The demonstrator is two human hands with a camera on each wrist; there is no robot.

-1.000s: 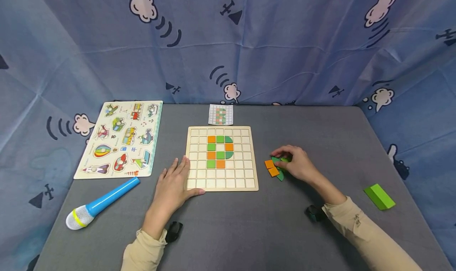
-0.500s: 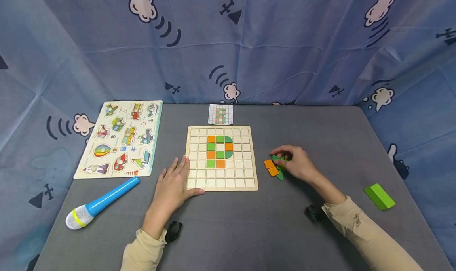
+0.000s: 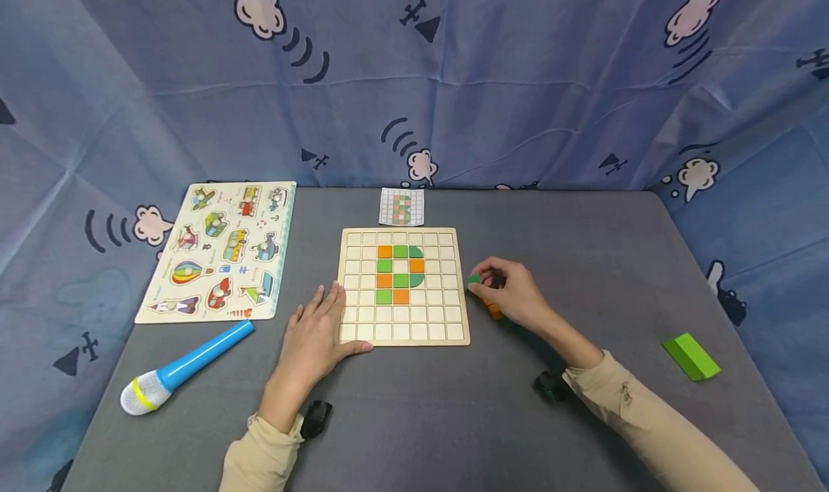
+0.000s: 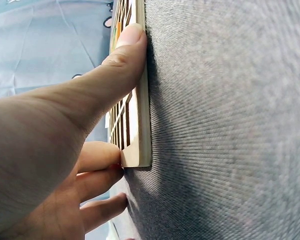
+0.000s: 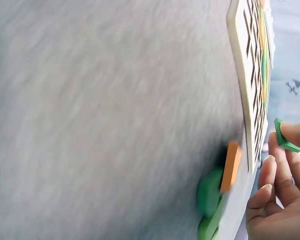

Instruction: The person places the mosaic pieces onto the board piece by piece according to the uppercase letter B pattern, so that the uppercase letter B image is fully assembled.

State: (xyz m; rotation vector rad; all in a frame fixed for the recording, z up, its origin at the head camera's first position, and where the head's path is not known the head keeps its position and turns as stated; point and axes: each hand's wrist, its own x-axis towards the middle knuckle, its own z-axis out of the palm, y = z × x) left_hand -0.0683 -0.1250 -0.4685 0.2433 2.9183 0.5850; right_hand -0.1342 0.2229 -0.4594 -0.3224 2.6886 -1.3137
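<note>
Right hand (image 3: 512,294) pinching a green piece (image 3: 474,279), I hover beside the gridded board (image 3: 418,314) my outstretched left hand (image 3: 314,330) touches. Slack fingertips could drop the piece.

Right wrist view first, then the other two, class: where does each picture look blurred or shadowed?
Right wrist: the grey tablecloth and loose green pieces look smeared, with dark shadow left of them; left wrist: the tablecloth's weave shows clearly, and shadow runs beside the wooden board; head: mostly sharp, with soft shadow beside the right sleeve.

Orange tile (image 3: 494,311) partly covered, green pieces (image 5: 209,192) blurred
</note>
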